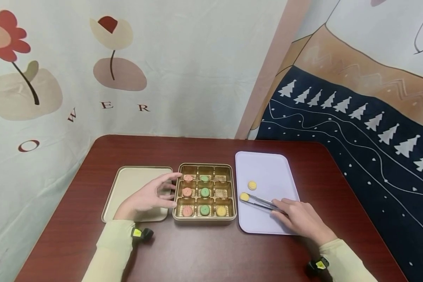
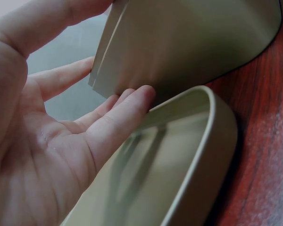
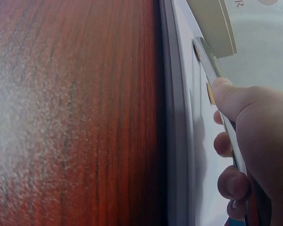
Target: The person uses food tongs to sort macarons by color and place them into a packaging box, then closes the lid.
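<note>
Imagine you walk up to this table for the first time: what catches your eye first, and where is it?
At the centre of the dark red table sits a gold box of nine compartments, with pink, green and yellow sweets in seven of them. To its right, the right hand holds metal tongs at a yellow sweet on a pale tray. The left hand rests against the box's left side, above the lid.

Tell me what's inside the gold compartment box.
The gold compartment box holds three pink pieces in its left column, three green in the middle and one yellow at front right. Two right cells look empty; beneath the pieces is hidden.
</note>
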`<action>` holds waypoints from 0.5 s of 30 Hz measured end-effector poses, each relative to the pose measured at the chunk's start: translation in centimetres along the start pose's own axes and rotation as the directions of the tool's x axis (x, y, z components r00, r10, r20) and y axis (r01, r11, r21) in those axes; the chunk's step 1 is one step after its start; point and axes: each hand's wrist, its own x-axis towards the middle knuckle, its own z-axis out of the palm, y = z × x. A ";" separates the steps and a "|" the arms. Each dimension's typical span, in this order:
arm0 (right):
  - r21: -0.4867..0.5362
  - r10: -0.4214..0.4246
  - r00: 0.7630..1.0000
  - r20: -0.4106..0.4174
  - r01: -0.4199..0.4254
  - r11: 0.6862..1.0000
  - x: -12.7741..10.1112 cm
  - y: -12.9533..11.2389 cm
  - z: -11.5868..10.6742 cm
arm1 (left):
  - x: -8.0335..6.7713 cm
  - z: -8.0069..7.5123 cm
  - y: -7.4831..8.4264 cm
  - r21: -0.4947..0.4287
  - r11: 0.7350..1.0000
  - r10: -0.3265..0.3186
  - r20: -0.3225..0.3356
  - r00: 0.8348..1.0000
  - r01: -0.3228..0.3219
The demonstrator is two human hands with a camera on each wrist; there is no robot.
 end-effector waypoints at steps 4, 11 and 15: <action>0.006 0.005 1.000 0.001 -0.005 1.000 -0.1 -0.1 0.2 | -0.1 0.0 0.0 0.010 1.000 -0.003 -0.005 1.000 0.003; 0.016 0.018 1.000 0.008 -0.018 1.000 -0.3 -0.3 0.3 | -0.1 0.2 0.1 0.027 1.000 -0.010 -0.004 1.000 0.010; 0.030 0.029 1.000 0.001 -0.029 0.999 0.0 -0.2 0.0 | -0.1 0.1 0.0 0.029 1.000 0.010 -0.010 1.000 -0.009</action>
